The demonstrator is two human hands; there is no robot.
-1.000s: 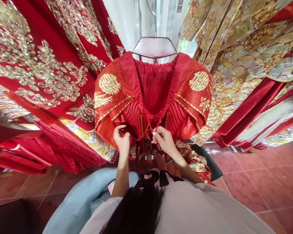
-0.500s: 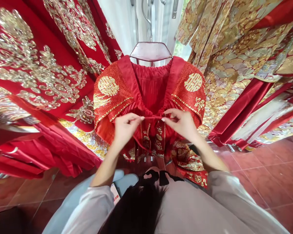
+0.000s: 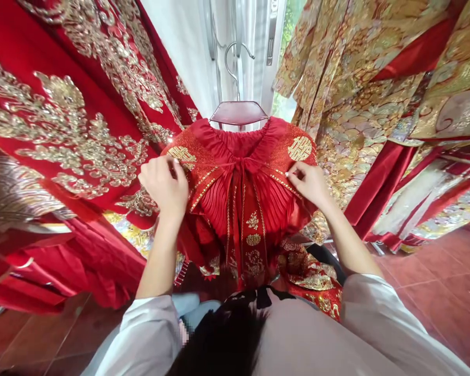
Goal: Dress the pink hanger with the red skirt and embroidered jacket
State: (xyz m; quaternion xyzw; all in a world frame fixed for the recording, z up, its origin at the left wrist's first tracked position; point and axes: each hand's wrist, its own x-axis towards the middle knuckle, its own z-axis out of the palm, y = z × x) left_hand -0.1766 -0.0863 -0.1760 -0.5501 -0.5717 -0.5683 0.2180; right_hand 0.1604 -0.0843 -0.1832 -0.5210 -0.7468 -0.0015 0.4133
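A red jacket (image 3: 215, 203) with pleats, gold double-happiness embroidery and a broad collar (image 3: 207, 149) hangs upright before me on a hanger (image 3: 238, 112). At its neckline the red tie cord (image 3: 241, 164) is gathered in a knot, and long ends hang down the front. My left hand (image 3: 166, 183) is closed over the left shoulder, pinching the cord where it stretches out sideways. On the other side my right hand (image 3: 307, 181) pinches the cord in front of the right collar flap. Both hands partly cover the collar.
Red garments with silver-gold beading (image 3: 66, 125) hang close on the left. Gold patterned garments (image 3: 348, 115) hang on the right. A red and gold cloth (image 3: 313, 282) lies below the jacket, and red floor tiles (image 3: 434, 277) show at the right.
My hands have moved apart from the centre of the neckline out to both shoulders. The cord, earlier stretched between them, is now knotted with its ends hanging. The jacket sits lower in view.
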